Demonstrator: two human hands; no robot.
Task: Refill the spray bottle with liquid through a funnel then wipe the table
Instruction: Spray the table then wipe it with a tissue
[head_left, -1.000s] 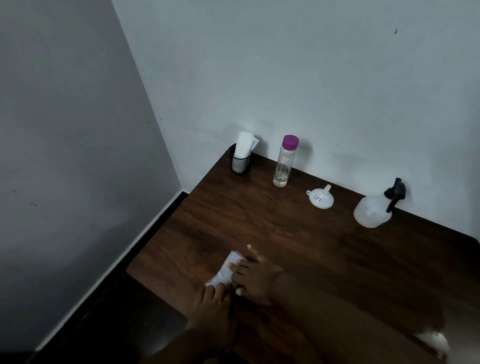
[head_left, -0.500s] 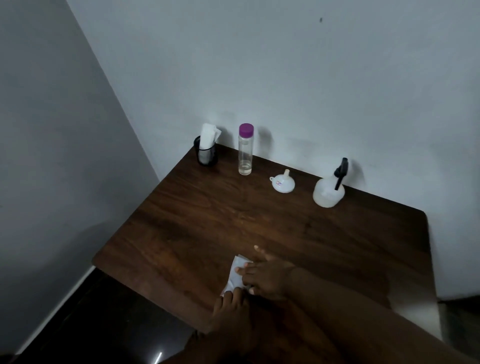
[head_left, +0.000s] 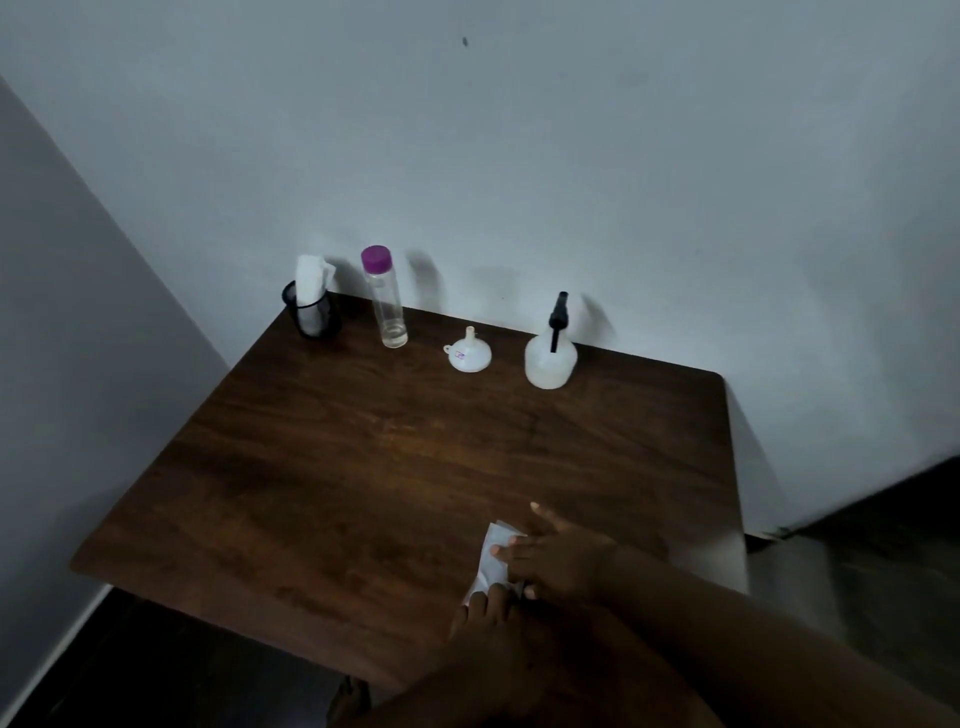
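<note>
I see the left hand (head_left: 488, 631) low at the near edge, fingers (head_left: 491, 597) together, tips pressing the white tissue (head_left: 493, 561) on the table (head_left: 363, 467). The right hand (head_left: 558, 558) lies flat on it, fingers spread. Since a second ago my view has swung right; the hands barely shifted. Spray bottle (head_left: 550, 358) stands at the back, right of the funnel (head_left: 470, 354).

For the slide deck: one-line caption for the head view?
Both hands press a white tissue on the dark wooden table; white spray bottle stands behind.
</note>
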